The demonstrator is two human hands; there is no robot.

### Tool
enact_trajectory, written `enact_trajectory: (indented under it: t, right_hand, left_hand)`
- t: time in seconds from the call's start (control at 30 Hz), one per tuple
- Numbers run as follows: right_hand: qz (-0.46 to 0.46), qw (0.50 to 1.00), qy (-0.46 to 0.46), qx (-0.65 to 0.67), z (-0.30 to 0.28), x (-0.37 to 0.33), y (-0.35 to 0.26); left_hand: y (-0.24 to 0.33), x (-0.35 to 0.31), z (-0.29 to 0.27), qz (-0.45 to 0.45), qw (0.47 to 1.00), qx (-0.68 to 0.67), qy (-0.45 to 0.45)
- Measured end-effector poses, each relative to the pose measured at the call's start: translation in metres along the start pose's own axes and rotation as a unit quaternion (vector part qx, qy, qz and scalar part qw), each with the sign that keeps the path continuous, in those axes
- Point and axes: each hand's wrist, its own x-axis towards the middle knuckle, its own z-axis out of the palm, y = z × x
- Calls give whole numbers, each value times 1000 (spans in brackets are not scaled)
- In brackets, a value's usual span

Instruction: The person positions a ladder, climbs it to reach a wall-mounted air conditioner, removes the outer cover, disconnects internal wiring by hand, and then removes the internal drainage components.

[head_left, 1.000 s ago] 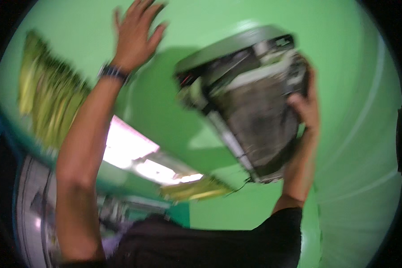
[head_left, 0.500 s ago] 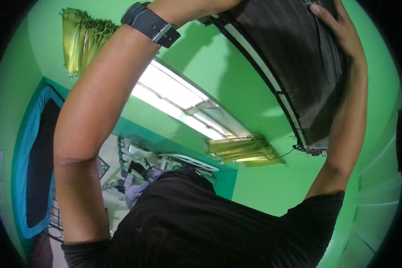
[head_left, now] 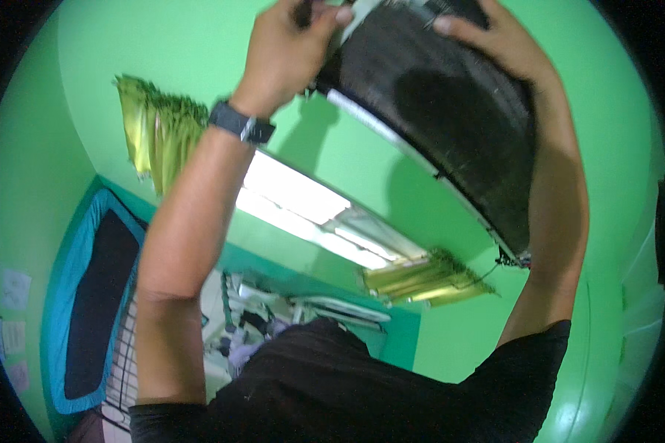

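Note:
Above me on the green wall is a long unit [head_left: 451,118] with a dark ribbed face and a pale lower edge, apparently an air conditioner with its inside bared. My left hand [head_left: 284,59], a black watch [head_left: 241,122] on its wrist, is raised at the unit's left end. Its fingers are pinched together at the top of the picture, against something dark and pale that I cannot make out. Over the dark face reaches my right hand [head_left: 510,44], thumb pressed beside a small grey piece [head_left: 428,21]; its other fingers are mostly cut off by the upper edge.
Thin wires [head_left: 511,260] stick out at the unit's right end. Below it is a bright window [head_left: 303,203] between green-yellow curtains [head_left: 159,133]. At the left, a blue-edged dark mattress [head_left: 100,317] leans against the wall. White plastic items [head_left: 340,308] lie lower down.
The view has tilted upward, and window and curtains sit lower. My left hand has come into sight at the unit's left end. My right hand has shifted left along the dark face.

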Motion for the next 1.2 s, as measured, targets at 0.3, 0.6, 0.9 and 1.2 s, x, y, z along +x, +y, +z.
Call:
enact_trajectory:
  t: [0.3,0.6,0.9,1.2]
  right_hand:
    - [-243,967,65,-38,8,32,56]
    - [-229,971,72,-21,15,33,55]
    - [-204,976,65,-38,12,33,60]
    - [-126,992,0,-10,3,28,41]
  left_hand:
    - [23,3,14,79,980,-184,-9]
    - [26,0,9,-62,965,-256,3]
    - [51,-3,16,-53,965,-256,-7]
    - [45,-11,-11,-103,922,-372,36]
